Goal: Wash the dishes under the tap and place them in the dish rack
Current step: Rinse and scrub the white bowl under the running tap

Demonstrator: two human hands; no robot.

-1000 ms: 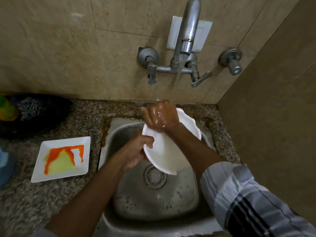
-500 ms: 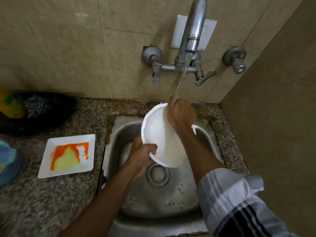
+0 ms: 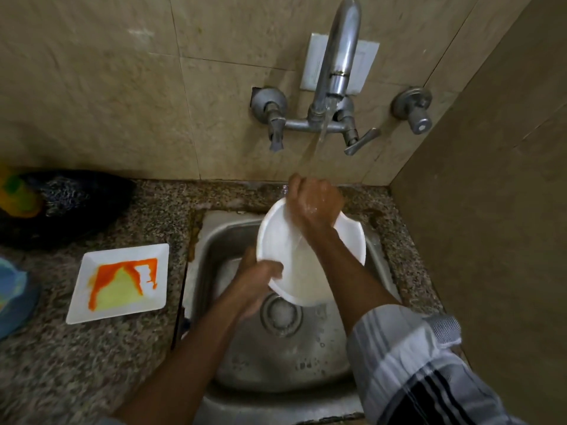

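Note:
A round white plate [image 3: 282, 240] is held tilted over the steel sink [image 3: 285, 357]. My left hand [image 3: 257, 280] grips its lower left rim, thumb on the face. My right hand [image 3: 316, 204] lies on the plate's upper part with fingers curled, wet, right under the water stream from the tap [image 3: 337, 65]. A square white plate [image 3: 119, 280] smeared with orange and yellow sauce lies on the granite counter left of the sink. No dish rack is in view.
Beige tiled walls close in behind and to the right. Two valve handles [image 3: 276, 124] and a round knob [image 3: 414, 108] stick out below the tap. A dark bowl with scrubbers [image 3: 61, 204] and a blue dish [image 3: 15, 289] sit at the counter's left.
The plate was turned so its face shows toward me, and it moved up under the stream. My right hand shifted from the plate's left top toward the right, under the water.

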